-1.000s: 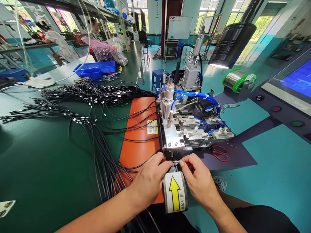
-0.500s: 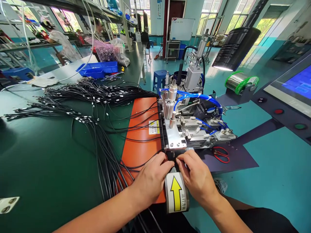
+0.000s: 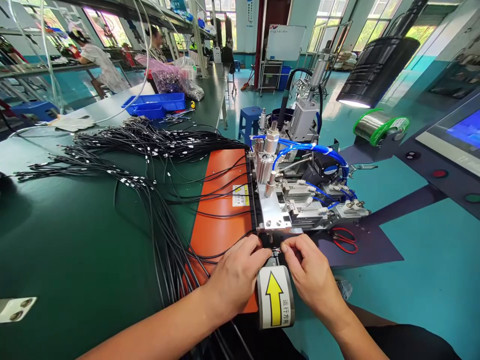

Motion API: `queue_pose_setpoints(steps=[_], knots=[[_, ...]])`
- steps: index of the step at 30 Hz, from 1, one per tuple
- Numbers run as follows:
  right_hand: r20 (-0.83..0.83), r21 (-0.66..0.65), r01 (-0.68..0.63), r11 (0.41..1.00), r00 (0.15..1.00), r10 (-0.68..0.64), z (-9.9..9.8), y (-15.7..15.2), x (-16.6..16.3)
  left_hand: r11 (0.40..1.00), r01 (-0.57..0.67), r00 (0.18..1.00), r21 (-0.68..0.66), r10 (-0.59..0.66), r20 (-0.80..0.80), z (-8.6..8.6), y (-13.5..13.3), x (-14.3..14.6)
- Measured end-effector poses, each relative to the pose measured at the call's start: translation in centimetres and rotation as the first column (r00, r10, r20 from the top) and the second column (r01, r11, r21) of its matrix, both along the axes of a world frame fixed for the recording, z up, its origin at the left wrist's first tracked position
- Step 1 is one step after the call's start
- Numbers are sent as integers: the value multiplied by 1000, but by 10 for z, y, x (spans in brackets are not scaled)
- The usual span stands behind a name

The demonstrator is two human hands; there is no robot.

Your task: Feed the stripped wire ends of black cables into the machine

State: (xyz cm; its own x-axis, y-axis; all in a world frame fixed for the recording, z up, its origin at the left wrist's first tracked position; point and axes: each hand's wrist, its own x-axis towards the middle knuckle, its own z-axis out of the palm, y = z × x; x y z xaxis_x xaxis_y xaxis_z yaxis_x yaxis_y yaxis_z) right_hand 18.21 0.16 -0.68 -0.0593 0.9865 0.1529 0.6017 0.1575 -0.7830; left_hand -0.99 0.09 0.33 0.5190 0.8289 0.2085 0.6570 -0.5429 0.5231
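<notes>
Both hands meet at the near end of a metal bench machine (image 3: 275, 205). My left hand (image 3: 240, 267) is closed in a pinch on a black cable (image 3: 212, 258) that comes across the orange plate (image 3: 221, 230). My right hand (image 3: 309, 265) is closed too, thumb and forefinger pinching the thin wire end of the cable (image 3: 278, 249). The fingers hide much of that tip. Just below the hands is a rounded cover (image 3: 276, 297) bearing a yellow arrow. More black cables run over the orange plate into the machine's edge.
Large bundles of black cables (image 3: 165, 140) lie on the green table (image 3: 93, 250). Red-handled scissors (image 3: 345, 240) rest right of the machine. A solder spool (image 3: 380, 127), a black lamp (image 3: 378, 72) and a control panel (image 3: 442, 165) stand at the right. Blue trays (image 3: 157, 103) sit farther back.
My right hand has shifted slightly away from my left, so the thin wire end now shows between them. The whole view has moved a little.
</notes>
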Motion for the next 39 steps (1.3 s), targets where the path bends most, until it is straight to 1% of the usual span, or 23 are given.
queue_pose_setpoints(steps=[3, 7, 9, 12, 15, 20, 23, 28, 32, 34, 37, 39], knots=[[-50, -110, 42, 993, 998, -48, -1, 1, -1, 999, 0, 998, 46, 3, -60, 3, -2, -2], [-202, -330, 26, 944, 975, -97, 0, 7, 1, 999, 11, 997, 41, -8, -78, 4, -3, -4], [-284, -390, 12, 921, 950, -133, 1, 9, 1, 999, 19, 997, 36, -17, -69, 4, -2, -5], [-380, -443, -19, 896, 910, -168, 2, 8, 2, 999, 21, 998, 47, -18, -66, 2, -2, -5], [-421, -445, -27, 895, 889, -182, 3, 6, -1, 998, 17, 997, 54, -13, -73, 1, -2, -5], [-428, -409, 38, 912, 874, -229, 4, 3, -7, 998, 16, 998, 61, -13, -61, 3, -2, -7], [-443, -410, 48, 911, 862, -245, 2, 2, -9, 997, -21, 998, 78, 26, -56, 4, -1, -7], [-491, -468, 0, 884, 831, -260, -2, 0, -12, 993, -92, 992, 78, 98, -81, 6, 0, -7], [-545, -523, -62, 850, 791, -278, -6, 0, -16, 993, -114, 984, 43, 118, -134, 13, 0, -7], [-557, -530, -67, 845, 779, -288, -8, 1, -16, 992, -118, 981, 36, 122, -151, 17, 0, -7], [-544, -512, -23, 858, 782, -304, -3, -3, -10, 993, -118, 976, 16, 119, -180, 22, -1, -7], [-481, -465, 54, 884, 823, -303, 8, -13, -4, 993, -118, 970, -8, 113, -217, 26, -2, -7]])
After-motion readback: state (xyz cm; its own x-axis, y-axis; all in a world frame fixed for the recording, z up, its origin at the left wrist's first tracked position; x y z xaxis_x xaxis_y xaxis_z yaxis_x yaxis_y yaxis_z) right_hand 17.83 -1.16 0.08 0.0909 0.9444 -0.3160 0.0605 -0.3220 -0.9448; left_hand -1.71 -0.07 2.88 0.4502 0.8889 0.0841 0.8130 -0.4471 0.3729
